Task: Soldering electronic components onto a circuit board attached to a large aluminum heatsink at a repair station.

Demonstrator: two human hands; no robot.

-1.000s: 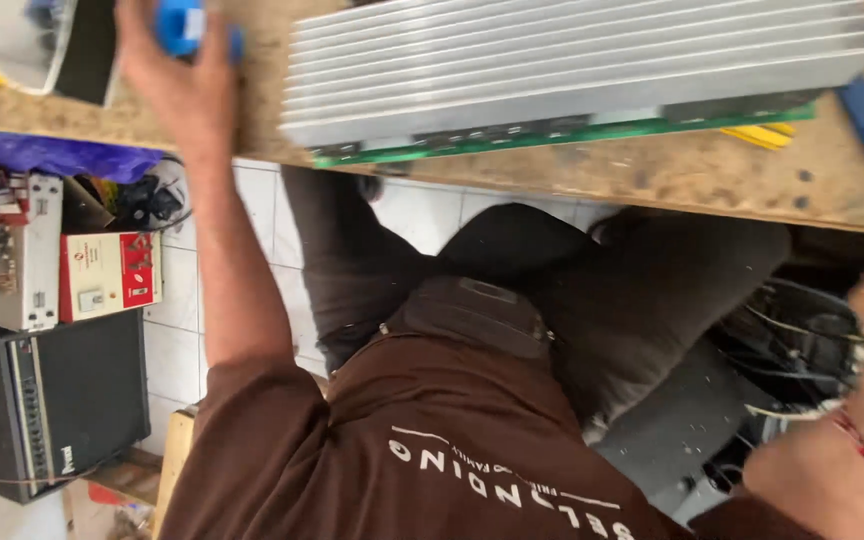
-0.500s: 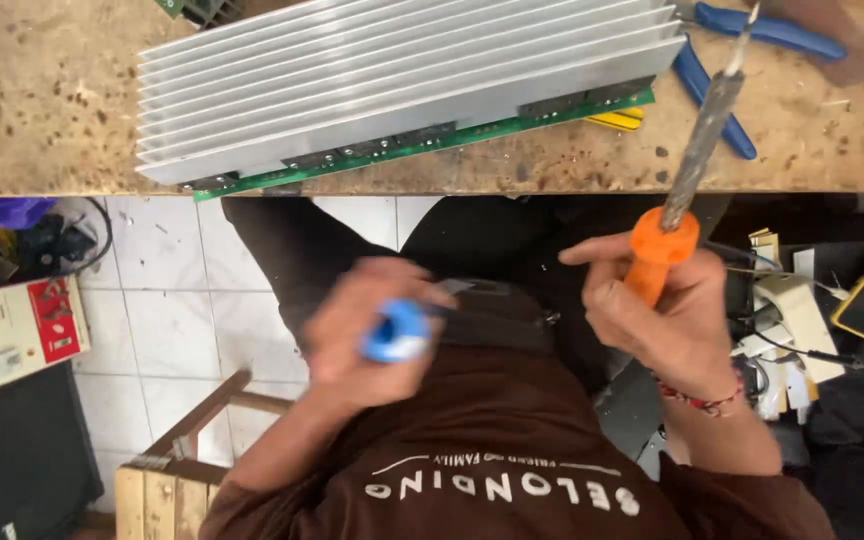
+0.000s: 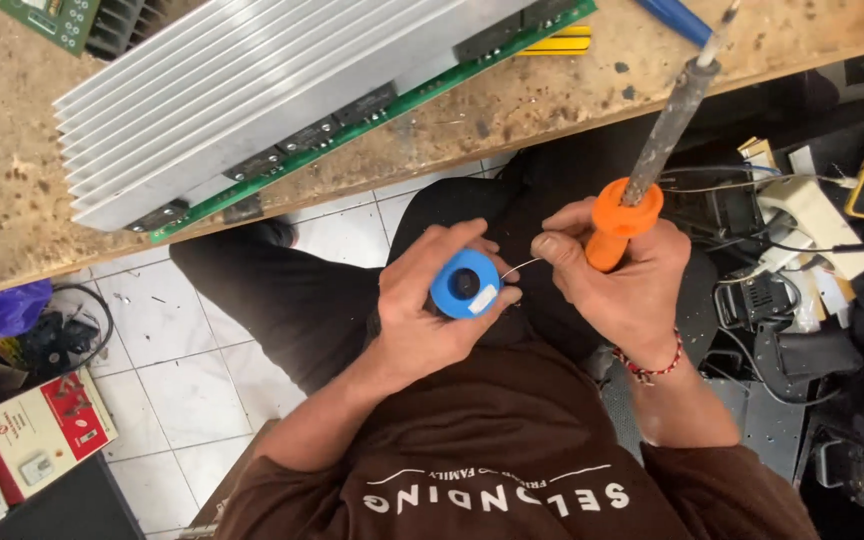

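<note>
Where the head camera looks straight down over the person's lap, the left hand (image 3: pixel 422 310) is closed around a small blue solder spool (image 3: pixel 465 284), held just in front of the brown shirt (image 3: pixel 492 450). A thin solder wire (image 3: pixel 518 266) runs from the spool to the right hand (image 3: pixel 620 275), whose thumb and forefinger seem to pinch its end, though the wire is too fine to be sure. The same right hand is clenched on the orange handle of a soldering iron (image 3: pixel 652 160), its dark shaft pointing up over the wooden bench (image 3: pixel 12 200). On the bench lies a finned aluminium heatsink (image 3: pixel 252 90) edged by a green circuit board (image 3: pixel 352 115). White floor tiles (image 3: pixel 182 380) show below.
</note>
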